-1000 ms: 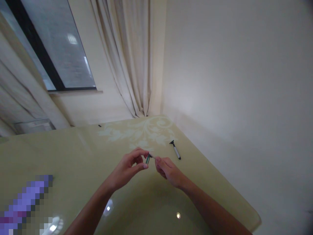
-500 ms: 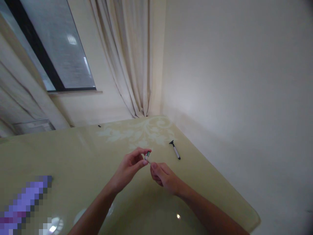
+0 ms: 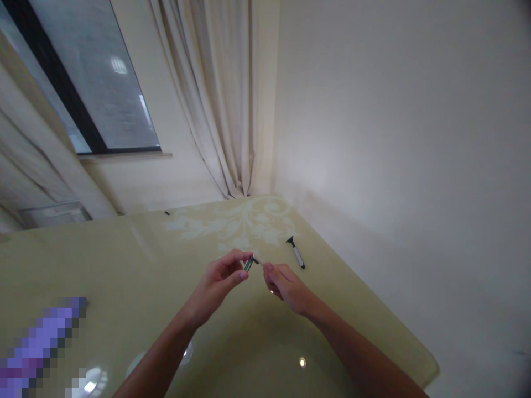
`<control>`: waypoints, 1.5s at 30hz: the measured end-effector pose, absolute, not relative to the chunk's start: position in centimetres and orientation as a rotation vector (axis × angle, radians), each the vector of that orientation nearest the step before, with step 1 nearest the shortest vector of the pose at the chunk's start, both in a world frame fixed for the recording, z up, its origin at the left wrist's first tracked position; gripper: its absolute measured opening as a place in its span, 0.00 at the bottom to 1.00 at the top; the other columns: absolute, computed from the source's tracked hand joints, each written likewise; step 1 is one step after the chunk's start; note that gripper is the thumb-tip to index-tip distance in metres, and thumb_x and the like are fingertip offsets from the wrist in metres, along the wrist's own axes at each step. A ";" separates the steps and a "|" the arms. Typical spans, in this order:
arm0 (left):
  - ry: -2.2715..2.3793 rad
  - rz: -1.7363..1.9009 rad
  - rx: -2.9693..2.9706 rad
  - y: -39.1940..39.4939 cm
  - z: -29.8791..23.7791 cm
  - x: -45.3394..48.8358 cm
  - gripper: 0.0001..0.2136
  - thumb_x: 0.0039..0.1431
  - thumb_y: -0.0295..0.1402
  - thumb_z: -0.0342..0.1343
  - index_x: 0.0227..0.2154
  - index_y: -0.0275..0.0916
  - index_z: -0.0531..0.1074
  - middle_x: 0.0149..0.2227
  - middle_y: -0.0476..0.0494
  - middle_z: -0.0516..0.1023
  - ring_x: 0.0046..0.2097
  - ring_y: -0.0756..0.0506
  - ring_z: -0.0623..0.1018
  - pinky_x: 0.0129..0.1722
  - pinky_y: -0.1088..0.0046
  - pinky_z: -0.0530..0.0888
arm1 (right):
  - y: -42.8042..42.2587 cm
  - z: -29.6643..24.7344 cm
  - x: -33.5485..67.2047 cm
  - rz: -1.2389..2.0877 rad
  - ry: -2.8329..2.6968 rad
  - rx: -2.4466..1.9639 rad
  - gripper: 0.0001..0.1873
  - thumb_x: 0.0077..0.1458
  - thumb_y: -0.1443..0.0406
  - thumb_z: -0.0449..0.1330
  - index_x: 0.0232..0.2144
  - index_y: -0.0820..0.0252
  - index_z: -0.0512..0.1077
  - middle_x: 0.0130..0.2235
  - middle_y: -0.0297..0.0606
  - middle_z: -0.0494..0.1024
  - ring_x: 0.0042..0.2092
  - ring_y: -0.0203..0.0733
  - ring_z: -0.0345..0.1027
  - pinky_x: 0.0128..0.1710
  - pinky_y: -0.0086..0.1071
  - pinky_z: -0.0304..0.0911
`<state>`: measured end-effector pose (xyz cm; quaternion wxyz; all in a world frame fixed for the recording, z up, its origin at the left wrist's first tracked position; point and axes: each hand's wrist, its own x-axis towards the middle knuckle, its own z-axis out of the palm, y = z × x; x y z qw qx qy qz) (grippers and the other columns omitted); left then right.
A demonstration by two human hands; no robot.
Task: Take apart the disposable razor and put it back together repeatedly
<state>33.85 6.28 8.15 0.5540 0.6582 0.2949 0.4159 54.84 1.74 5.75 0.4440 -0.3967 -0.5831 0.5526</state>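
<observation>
Between the thumb and fingertips of my left hand [image 3: 222,279] is a small dark rectangular piece with a green strip, which looks like a razor cartridge [image 3: 248,263]. My right hand [image 3: 286,284] pinches a thin stick with a pale tip, apparently a cotton swab [image 3: 258,258]. Its tip meets the upper end of the cartridge; whether it presses on the blades is too small to see. Beyond my right hand a razor [image 3: 297,255] with a grey and black handle lies on the table, its T-shaped black end pointing away.
The glossy yellow-green table [image 3: 136,287] has a pale floral pattern near its far corner. A small black object [image 3: 167,213] lies close to the back edge. At the left is a pixelated purple item [image 3: 45,342]. A wall [image 3: 394,166] borders the right side; curtains [image 3: 219,99] hang behind.
My right hand has moved slightly up and right. The swab tip has shifted from the cartridge's lower end to its upper end. My left hand has barely moved.
</observation>
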 end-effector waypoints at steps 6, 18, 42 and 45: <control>0.713 0.993 1.543 6.1 8.3 33.9 0.17 0.59 0.44 0.67 0.49 0.47 0.83 0.42 0.45 0.78 0.40 0.46 0.72 0.41 0.71 0.69 | 1.7 6.0 54.9 1.385 -1.492 -0.976 0.34 0.65 0.37 0.51 0.22 0.55 0.58 0.21 0.24 0.51 0.22 0.32 0.42 0.22 0.31 0.40; 0.723 0.992 1.516 5.9 8.6 34.1 0.16 0.60 0.43 0.67 0.49 0.47 0.83 0.43 0.45 0.78 0.43 0.45 0.73 0.43 0.71 0.70 | 1.3 6.3 54.7 1.342 -1.546 -0.962 0.34 0.67 0.38 0.50 0.22 0.56 0.58 0.21 0.25 0.54 0.22 0.32 0.44 0.23 0.31 0.42; 0.719 1.004 1.488 6.2 8.3 34.0 0.15 0.56 0.40 0.69 0.46 0.45 0.84 0.37 0.47 0.77 0.38 0.46 0.70 0.41 0.71 0.69 | 0.9 6.1 54.6 1.341 -1.577 -0.977 0.34 0.67 0.37 0.49 0.21 0.55 0.58 0.20 0.26 0.54 0.23 0.33 0.44 0.24 0.32 0.43; 0.716 0.997 1.471 6.3 8.3 33.9 0.16 0.55 0.41 0.70 0.46 0.44 0.84 0.37 0.46 0.77 0.38 0.46 0.71 0.41 0.71 0.69 | 0.8 6.2 54.6 1.347 -1.612 -0.968 0.35 0.67 0.37 0.48 0.22 0.55 0.58 0.20 0.26 0.56 0.23 0.33 0.45 0.24 0.32 0.45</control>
